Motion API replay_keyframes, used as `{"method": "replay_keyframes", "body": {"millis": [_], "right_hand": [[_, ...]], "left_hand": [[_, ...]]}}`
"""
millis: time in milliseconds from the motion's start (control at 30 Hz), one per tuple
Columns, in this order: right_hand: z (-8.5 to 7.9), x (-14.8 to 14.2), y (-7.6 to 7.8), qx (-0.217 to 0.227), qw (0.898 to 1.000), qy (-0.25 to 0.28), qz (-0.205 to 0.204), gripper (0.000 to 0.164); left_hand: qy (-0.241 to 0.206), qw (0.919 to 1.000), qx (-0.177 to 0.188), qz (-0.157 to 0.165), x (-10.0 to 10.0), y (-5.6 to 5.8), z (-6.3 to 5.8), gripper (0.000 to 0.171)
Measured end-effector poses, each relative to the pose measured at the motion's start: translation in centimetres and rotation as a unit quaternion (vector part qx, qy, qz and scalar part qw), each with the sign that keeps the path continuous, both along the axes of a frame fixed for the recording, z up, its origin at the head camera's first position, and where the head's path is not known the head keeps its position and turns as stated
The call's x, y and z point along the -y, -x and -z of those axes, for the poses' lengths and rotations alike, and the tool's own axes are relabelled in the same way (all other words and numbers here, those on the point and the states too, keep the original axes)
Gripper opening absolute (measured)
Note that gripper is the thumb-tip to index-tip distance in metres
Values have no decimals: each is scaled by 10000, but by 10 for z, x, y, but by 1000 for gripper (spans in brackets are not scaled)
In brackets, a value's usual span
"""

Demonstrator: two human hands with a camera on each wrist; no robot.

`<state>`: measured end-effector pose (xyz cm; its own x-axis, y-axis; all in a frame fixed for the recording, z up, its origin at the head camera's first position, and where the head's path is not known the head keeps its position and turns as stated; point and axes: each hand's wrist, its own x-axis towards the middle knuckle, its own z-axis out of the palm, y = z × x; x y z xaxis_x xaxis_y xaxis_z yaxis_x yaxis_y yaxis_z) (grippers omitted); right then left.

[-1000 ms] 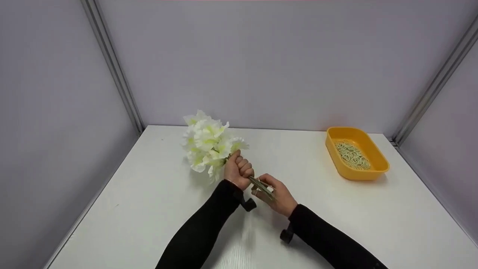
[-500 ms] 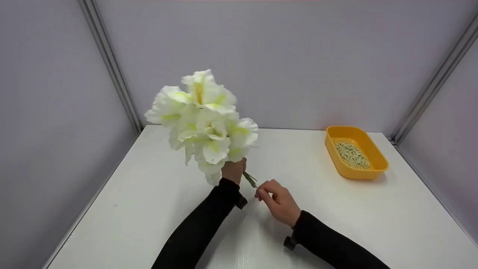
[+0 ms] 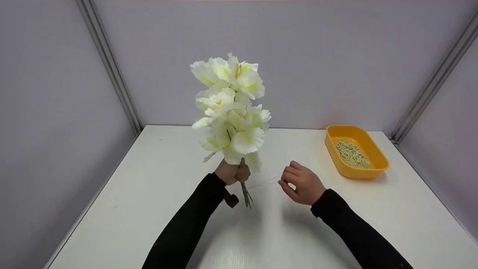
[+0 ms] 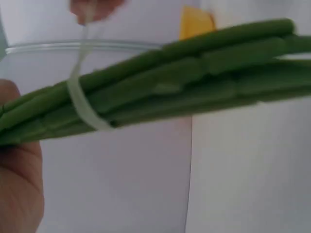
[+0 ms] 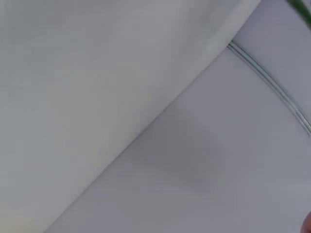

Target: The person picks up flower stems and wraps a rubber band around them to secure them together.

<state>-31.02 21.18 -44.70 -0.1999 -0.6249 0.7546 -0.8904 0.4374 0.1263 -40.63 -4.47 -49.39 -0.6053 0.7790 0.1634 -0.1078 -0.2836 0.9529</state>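
A bunch of white artificial flowers (image 3: 239, 119) with yellow-green centres stands upright above the table in the head view. My left hand (image 3: 232, 172) grips its green stems (image 4: 170, 77) just under the blooms, and the stem ends point down. Around the stems below that hand runs a pale rubber band (image 4: 83, 99). Stretched thin, the band reaches across to my right hand (image 3: 303, 184), which pinches its other end, to the right of the stems and apart from them. In the right wrist view only a fingertip and a bit of stem show at the edges.
A yellow tray (image 3: 380, 161) holding several pale rubber bands (image 3: 352, 154) stands at the back right of the white table (image 3: 123, 213). Grey-white panels enclose the table at the back and on both sides.
The bunch has swung from lying tilted leftward to upright, raised by my left hand. My right hand has pulled away from the stems to the right, stretching the rubber band.
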Motion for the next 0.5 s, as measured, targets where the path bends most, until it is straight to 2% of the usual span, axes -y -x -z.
{"method": "replay_keyframes", "body": {"millis": [33, 67, 100, 133, 167, 200, 233, 267, 300, 333, 367, 400, 433, 467, 500], "right_hand": [[2, 1, 2, 73, 10000, -13, -12, 16], [5, 2, 3, 182, 9998, -1, -55, 15], [9, 5, 4, 344, 9993, 50, -112, 15], [12, 8, 5, 564, 9981, 130, -187, 15], [16, 12, 5, 858, 9956, 235, -283, 16], [20, 17, 4, 1248, 9905, 368, -434, 17], [24, 23, 2, 1764, 9812, 518, -586, 18], [28, 30, 0, 2413, 9649, 667, -792, 18], [30, 37, -4, 3153, 9394, 822, -1063, 18], [33, 44, -7, 3843, 9097, 949, -1253, 20], [34, 51, -12, 4576, 8707, 1087, -1440, 23], [34, 58, -17, 5287, 8245, 1220, -1605, 25], [35, 63, -21, 5907, 7780, 1337, -1671, 27], [34, 67, -25, 6394, 7377, 1410, -1646, 28], [33, 71, -29, 6712, 7097, 1467, -1558, 28]], "left_hand": [[-301, 9993, 227, -65, 1, -29, -28, 55], [-517, 9975, 450, -142, 1, -54, -53, 54], [-938, 9932, 690, 94, 1, -70, -69, 53], [-1399, 9850, 981, 226, 0, -80, -79, 51], [-1811, 9756, 1194, 342, -1, -82, -83, 47], [-2383, 9598, 1346, 617, -4, -85, -88, 44], [-2989, 9378, 1517, 909, -6, -86, -90, 45], [-3482, 9152, 1690, 1120, -9, -86, -91, 45], [-3910, 8931, 1828, 1267, -12, -86, -92, 45], [-4243, 8763, 1893, 1276, -16, -85, -91, 45], [-4503, 8654, 1866, 1158, -18, -85, -91, 46], [-4670, 8610, 1802, 905, -21, -85, -91, 48], [-4715, 8643, 1698, 428, -22, -85, -92, 47], [-4715, 8690, 1501, -43, -24, -86, -92, 47], [-4608, 8759, 1290, -624, -23, -87, -93, 48]]}}
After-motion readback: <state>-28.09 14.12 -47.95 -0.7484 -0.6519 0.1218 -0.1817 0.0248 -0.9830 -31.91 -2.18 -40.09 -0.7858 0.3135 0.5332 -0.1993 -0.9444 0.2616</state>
